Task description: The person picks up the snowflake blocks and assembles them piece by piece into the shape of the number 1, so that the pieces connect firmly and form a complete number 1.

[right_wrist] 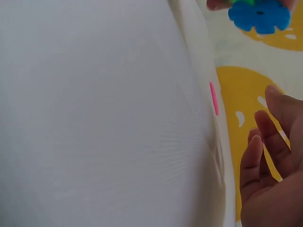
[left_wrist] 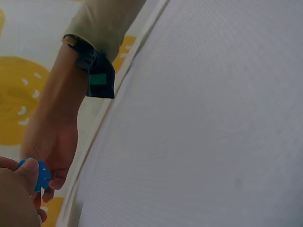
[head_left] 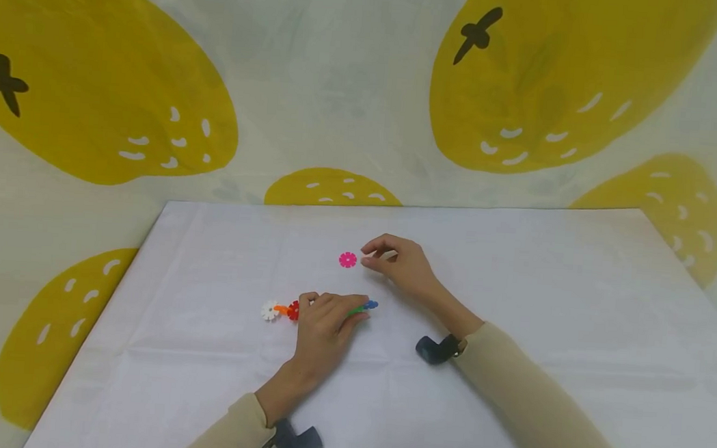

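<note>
My left hand (head_left: 326, 325) grips a row of joined snowflake discs low over the white table. Out of its left side stick a white disc (head_left: 269, 310), an orange disc (head_left: 282, 310) and a red disc (head_left: 293, 310); a green disc (head_left: 357, 311) and a blue disc (head_left: 370, 305) show at its thumb side. The fingers hide the middle of the row. Farther back lies a single pink disc (head_left: 347, 260). Just right of it is my right hand (head_left: 402, 264), thumb and fingertips apart, holding nothing. The right wrist view shows the pink disc (right_wrist: 214, 99) edge-on beyond these fingers.
A white cloth covers the table (head_left: 546, 283), whose back edge meets a hanging cloth (head_left: 343, 79) printed with yellow fruit. Each wrist wears a dark strap mount, one on the left (head_left: 298, 443) and one on the right (head_left: 437, 349).
</note>
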Available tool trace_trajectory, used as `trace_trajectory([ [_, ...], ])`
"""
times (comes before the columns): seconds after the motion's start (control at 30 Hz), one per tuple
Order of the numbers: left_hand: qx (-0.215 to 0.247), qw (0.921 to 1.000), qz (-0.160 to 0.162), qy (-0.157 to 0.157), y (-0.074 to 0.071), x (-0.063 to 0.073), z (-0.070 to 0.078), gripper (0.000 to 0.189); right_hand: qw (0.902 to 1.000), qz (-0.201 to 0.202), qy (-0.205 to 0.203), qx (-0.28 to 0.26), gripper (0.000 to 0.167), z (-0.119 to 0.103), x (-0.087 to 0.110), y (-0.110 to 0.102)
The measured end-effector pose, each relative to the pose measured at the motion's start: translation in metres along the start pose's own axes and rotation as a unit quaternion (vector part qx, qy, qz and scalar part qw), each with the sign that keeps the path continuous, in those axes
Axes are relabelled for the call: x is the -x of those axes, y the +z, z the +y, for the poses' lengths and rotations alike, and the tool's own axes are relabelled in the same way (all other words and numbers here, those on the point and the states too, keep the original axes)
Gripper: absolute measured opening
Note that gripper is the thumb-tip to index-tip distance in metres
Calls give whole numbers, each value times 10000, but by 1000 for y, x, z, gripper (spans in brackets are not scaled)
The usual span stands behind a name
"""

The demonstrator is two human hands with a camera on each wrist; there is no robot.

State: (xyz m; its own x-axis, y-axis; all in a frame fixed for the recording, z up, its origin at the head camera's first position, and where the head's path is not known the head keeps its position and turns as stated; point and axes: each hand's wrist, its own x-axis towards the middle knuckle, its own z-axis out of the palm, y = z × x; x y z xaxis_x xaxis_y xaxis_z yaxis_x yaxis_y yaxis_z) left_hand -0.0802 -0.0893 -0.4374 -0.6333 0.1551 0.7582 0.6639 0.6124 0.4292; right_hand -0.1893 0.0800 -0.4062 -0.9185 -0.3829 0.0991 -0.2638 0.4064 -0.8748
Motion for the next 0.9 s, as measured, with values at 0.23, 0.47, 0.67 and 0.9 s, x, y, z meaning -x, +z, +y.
trace_trajectory([
  [0.23, -19, 10000, 24, -16, 0, 1, 0, 38, 10000, 3, -44, 6, 27, 5, -14, 8],
  [0.47, -37, 10000, 55, 15, 0, 1, -1, 37, 9999, -138, -35, 96, 26, 13, -22, 15],
  [0.67, -86, 9999, 97, 60, -1, 1, -1, 37, 9995, -188, 2, 244, 28, 15, -24, 19],
  [0.9, -86, 9999, 120, 80, -2, 2, -2, 37, 9983, -38, 105, 567, 28, 16, -27, 24],
])
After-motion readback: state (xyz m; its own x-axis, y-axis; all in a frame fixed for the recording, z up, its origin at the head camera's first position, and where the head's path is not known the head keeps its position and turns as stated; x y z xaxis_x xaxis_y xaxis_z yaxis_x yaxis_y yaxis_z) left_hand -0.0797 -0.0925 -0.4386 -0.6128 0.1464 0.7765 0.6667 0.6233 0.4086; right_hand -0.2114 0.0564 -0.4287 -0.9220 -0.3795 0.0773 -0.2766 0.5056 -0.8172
